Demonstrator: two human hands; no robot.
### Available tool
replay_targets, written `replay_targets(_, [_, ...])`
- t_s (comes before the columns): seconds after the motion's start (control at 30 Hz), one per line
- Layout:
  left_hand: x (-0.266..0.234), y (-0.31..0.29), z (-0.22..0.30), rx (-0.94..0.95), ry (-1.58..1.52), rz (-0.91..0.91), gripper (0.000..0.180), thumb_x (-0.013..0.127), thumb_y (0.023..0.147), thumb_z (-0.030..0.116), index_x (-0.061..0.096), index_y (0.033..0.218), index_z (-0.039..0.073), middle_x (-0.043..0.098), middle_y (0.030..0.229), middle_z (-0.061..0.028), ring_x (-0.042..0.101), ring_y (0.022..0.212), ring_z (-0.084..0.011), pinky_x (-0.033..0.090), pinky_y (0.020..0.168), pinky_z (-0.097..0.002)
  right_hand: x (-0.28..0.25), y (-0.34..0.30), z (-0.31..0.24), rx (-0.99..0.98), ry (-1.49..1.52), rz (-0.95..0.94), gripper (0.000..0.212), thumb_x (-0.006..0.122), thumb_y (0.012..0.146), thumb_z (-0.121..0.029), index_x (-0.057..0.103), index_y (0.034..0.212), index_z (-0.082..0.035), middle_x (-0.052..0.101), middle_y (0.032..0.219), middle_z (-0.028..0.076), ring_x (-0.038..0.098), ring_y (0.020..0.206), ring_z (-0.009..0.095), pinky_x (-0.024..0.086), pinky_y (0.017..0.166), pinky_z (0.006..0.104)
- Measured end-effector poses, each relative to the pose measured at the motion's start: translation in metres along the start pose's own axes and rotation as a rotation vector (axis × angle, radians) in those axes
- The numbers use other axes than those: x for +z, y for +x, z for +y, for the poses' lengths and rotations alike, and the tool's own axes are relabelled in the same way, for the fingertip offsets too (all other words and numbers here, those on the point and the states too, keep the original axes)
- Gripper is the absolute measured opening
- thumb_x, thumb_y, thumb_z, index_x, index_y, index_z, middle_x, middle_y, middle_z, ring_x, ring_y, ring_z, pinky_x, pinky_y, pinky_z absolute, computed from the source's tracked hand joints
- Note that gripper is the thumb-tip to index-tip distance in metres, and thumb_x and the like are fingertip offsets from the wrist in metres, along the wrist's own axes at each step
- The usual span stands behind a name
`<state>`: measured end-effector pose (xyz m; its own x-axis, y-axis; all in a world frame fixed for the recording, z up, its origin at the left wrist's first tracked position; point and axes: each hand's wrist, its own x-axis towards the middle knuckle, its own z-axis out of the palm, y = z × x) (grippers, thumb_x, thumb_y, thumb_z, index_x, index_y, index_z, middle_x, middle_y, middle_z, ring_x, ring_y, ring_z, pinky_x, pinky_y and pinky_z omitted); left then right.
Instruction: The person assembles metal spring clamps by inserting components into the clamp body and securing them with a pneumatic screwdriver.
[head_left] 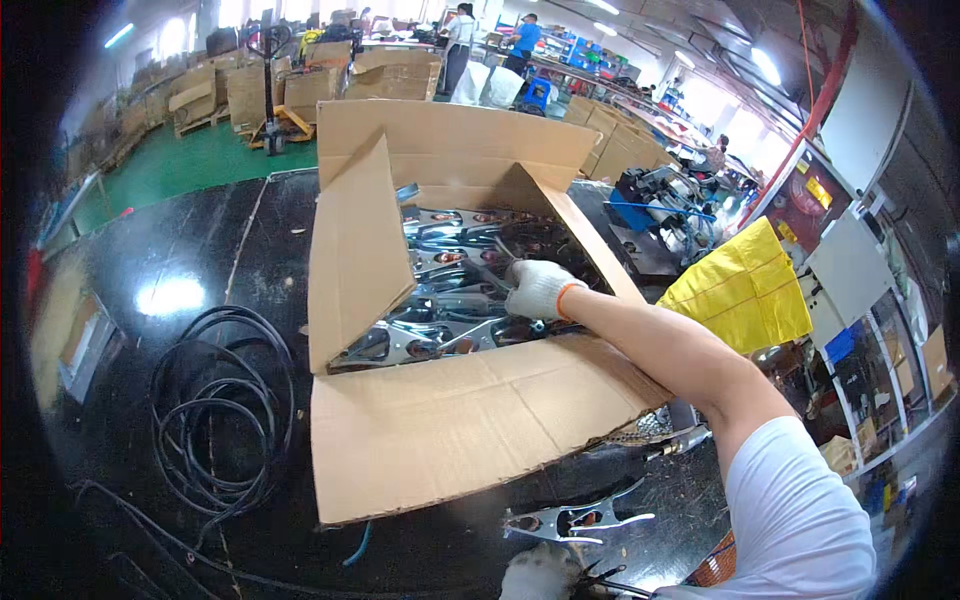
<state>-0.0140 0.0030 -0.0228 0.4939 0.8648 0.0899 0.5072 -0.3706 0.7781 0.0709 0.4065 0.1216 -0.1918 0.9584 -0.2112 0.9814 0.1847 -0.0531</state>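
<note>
An open cardboard box (pixel 440 430) lies on the dark floor, filled with several shiny metal clamps (pixel 440 300). My right hand (pixel 538 288), in a white glove, reaches into the box from the right and is closed on one clamp in the pile. At the bottom edge, only partly in view, my gloved left hand (pixel 538 576) holds another metal clamp (pixel 575 522) just in front of the box's near flap. Some black parts show beside that hand.
A coil of black cable (pixel 215 400) lies left of the box. A yellow bag (pixel 745 290) and a blue machine (pixel 660 205) stand to the right. Farther back are a pallet jack (pixel 270 90), stacked cartons (pixel 395 75) and two people.
</note>
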Motion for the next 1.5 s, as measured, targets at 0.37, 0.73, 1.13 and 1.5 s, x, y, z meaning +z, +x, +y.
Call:
replay_targets(0.37, [-0.003,-0.001,0.001,0.102,0.102,-0.038,0.022,0.060,0.084,0.020,0.070,0.099,0.008,0.069,0.091,-0.0152,0.069,0.087,-0.0349,0.055,0.075,-0.0464,-0.029,0.003,-0.040,-0.379,-0.126,-0.029,0.049,0.064,0.076,-0.022,0.067,0.123,-0.009,0.072,0.108,0.021,0.069,0.104,0.036,0.054,0.089,0.0401])
replay_targets(0.73, [0.083,0.003,-0.023,-0.043,0.010,0.016,0.016,0.060,0.088,0.021,0.072,0.095,0.011,0.071,0.092,-0.0103,0.071,0.089,-0.0285,0.057,0.072,-0.0418,0.003,0.025,-0.048,-0.324,-0.366,-0.026,0.028,0.071,0.078,-0.025,0.072,0.095,-0.003,0.073,0.096,0.020,0.068,0.085,0.034,0.054,0.075,0.0449])
replay_targets(1.13, [0.022,0.000,0.006,0.013,0.139,0.015,0.012,0.069,0.079,0.021,0.074,0.080,0.010,0.070,0.085,-0.0111,0.070,0.086,-0.0322,0.055,0.075,-0.0427,-0.109,-0.015,0.001,-0.577,0.264,0.115,0.044,0.062,0.091,-0.004,0.053,0.133,0.000,0.064,0.126,0.016,0.063,0.111,0.026,0.051,0.089,0.0329])
replay_targets(1.5, [-0.015,-0.010,0.019,0.158,0.428,-0.060,0.015,0.069,0.083,0.023,0.075,0.090,0.011,0.069,0.097,-0.0105,0.068,0.084,-0.0295,0.056,0.076,-0.0450,-0.003,-0.377,0.151,0.064,0.971,0.708,0.062,0.075,0.076,0.007,0.054,0.133,-0.005,0.064,0.116,0.009,0.062,0.105,0.025,0.052,0.090,0.0367])
